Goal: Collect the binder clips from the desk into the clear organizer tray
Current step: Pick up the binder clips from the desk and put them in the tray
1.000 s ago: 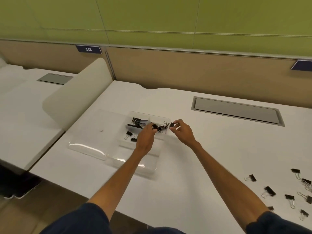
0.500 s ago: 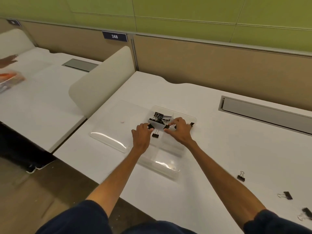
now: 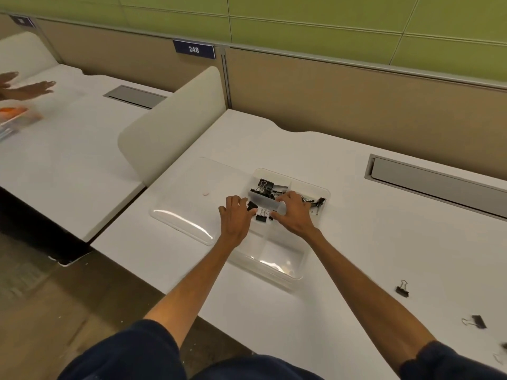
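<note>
Left hand [image 3: 234, 218] pinches black clip [image 3: 251, 206] over clear tray [image 3: 274, 273].

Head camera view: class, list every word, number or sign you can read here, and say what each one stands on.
"248": white digits on the blue sign at the top of the partition behind the desk.
Unreadable: the second blue sign, far left along the partition tops, is too small and blurred.
None: the clear tray and the binder clips show no readable text.
</note>
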A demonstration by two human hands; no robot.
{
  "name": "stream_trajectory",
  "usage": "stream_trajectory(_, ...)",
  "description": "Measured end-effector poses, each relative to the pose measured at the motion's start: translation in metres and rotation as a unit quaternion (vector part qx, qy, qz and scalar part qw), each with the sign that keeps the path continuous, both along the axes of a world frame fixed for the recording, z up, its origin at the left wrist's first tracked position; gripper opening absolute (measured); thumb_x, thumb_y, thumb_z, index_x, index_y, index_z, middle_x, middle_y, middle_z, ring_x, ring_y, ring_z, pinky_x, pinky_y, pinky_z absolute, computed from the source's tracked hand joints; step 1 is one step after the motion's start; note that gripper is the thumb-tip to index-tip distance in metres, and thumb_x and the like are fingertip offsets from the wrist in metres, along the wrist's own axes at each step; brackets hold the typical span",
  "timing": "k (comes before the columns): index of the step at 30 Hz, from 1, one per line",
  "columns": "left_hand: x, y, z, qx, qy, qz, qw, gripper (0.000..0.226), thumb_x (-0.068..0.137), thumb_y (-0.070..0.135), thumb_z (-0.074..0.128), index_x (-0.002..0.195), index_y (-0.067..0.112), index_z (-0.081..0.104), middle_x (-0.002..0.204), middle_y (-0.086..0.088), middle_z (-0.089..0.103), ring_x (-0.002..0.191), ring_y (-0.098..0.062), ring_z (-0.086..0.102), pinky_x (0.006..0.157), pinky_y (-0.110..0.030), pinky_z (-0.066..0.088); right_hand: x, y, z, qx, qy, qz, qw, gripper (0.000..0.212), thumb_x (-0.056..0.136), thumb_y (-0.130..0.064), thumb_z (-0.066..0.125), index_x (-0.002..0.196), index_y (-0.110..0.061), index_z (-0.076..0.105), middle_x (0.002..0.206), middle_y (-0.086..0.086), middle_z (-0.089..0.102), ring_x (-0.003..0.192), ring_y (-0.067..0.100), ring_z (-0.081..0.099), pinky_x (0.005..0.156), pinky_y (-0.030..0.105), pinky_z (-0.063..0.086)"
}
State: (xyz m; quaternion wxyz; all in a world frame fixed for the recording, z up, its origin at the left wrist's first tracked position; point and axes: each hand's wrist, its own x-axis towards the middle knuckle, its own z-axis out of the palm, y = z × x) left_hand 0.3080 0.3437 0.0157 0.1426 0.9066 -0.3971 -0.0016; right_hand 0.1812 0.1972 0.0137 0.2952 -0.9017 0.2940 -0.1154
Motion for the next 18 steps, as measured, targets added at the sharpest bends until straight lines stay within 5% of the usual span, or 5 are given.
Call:
stream_trajectory(8, -0.015, -0.017, -0.003, -0.043, -0.052, -0.004, 0.998, 0.024, 0.097, 0.032, 0.049, 0.109, 0.017, 0.063, 0.111, -0.007, 0.059, 0.111, -0.025, 0.047, 0.089, -0.045, 0.030, -0.020, -0.009, -0.002, 0.004, -0.061, -0.035, 0.998, 0.033, 0.085, -0.031, 0.065, 0.116, -0.022, 0.062, 0.118, -0.001, 0.054, 0.118, 0.019, 0.048, 0.100, 0.045, 0.032)
stream_trajectory(15, -0.051, -0.042, 0.000, -0.090, -0.060, -0.021, 0.994, 0.037, 0.095, 0.037, 0.030, 0.100, 0.020, 0.063, 0.103, -0.002, 0.061, 0.102, -0.022, 0.051, 0.083, -0.043, 0.035, -0.060, -0.018, 0.000, -0.011, -0.087, -0.080, 0.993, 0.033, 0.085, -0.026, 0.066, 0.116, -0.018, 0.060, 0.117, 0.000, 0.056, 0.114, 0.020, 0.050, 0.087, 0.034, 0.028)
stream_trajectory(18, -0.074, -0.058, 0.005, -0.120, -0.043, -0.055, 0.990, 0.028, 0.095, 0.039, 0.042, 0.102, 0.021, 0.062, 0.107, -0.001, 0.060, 0.107, -0.022, 0.051, 0.084, -0.044, 0.035, -0.086, -0.022, 0.001, -0.023, -0.107, -0.110, 0.988, 0.030, 0.088, -0.028, 0.063, 0.116, -0.019, 0.058, 0.117, -0.002, 0.056, 0.112, 0.017, 0.048, 0.089, 0.034, 0.029)
